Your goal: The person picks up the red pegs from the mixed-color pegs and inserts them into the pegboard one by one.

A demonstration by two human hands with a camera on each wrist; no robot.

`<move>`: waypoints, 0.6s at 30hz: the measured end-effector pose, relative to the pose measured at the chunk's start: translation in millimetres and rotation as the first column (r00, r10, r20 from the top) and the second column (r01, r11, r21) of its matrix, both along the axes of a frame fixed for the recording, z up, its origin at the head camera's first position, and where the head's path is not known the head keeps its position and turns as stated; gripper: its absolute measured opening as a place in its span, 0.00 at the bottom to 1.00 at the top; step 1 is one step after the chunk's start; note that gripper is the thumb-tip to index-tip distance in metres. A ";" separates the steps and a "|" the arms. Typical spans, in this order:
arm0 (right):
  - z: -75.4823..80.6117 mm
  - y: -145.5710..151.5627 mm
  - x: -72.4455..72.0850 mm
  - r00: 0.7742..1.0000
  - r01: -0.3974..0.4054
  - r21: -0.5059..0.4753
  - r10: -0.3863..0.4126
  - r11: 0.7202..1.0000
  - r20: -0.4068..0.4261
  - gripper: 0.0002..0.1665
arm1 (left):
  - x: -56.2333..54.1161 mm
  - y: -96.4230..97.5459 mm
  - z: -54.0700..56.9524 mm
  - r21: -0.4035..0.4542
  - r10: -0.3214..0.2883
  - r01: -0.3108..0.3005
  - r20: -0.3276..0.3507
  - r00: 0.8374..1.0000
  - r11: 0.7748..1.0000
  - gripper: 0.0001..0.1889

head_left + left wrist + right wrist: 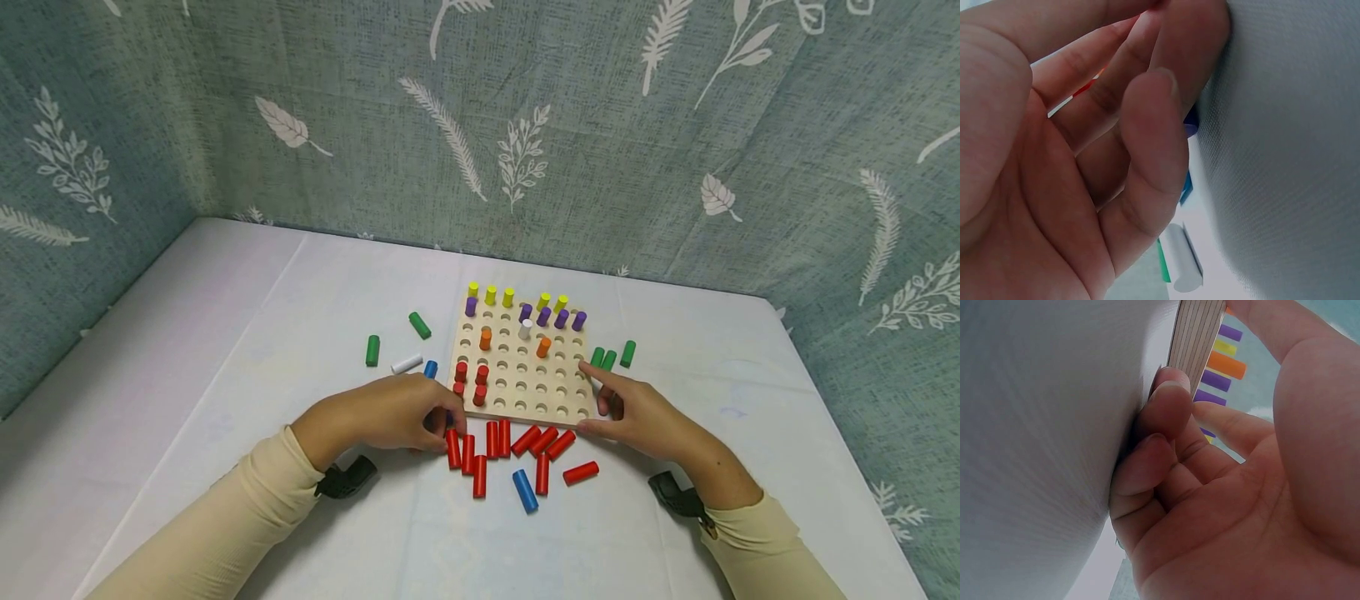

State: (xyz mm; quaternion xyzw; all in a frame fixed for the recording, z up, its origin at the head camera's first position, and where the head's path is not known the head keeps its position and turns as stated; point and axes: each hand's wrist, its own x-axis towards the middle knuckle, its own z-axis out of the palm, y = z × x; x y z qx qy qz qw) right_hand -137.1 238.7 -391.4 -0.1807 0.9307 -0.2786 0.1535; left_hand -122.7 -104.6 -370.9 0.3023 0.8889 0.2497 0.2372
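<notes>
A square wooden pegboard [520,387] lies on the table, with yellow, purple, white, orange and red pegs standing in some of its holes. My left hand [401,412] is at the board's near left corner, thumb and forefinger pinching the end of a red peg [453,450]. In the left wrist view the fingers hide nearly all of that peg. With my right hand [637,412] I hold the board's near right corner, thumb at the front edge and forefinger on the right edge. The right wrist view shows its other fingers curled against the board's side [1194,344].
Several loose red pegs [480,477] and a blue peg [525,491] lie before the board. Left of it are green pegs [372,351], a white peg [407,363] and another blue peg [431,369]. Green pegs [628,353] also lie right of it. A patterned cloth [480,125] hangs behind.
</notes>
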 end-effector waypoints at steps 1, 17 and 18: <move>0.1 0.3 0.3 1.000 0.001 -0.001 -0.001 1.000 0.003 0.52 | 0.5 0.3 0.1 -0.003 0.002 -0.002 0.000 1.000 1.000 0.11; -1.6 1.8 -0.2 1.000 0.012 -0.002 -0.012 1.000 0.017 0.53 | 1.9 3.5 -3.2 -0.022 0.012 -0.013 -0.025 1.000 1.000 0.10; -1.7 1.8 -0.2 1.000 0.011 -0.001 -0.011 1.000 0.017 0.53 | 2.0 3.7 -3.6 -0.023 0.013 -0.013 -0.027 1.000 1.000 0.10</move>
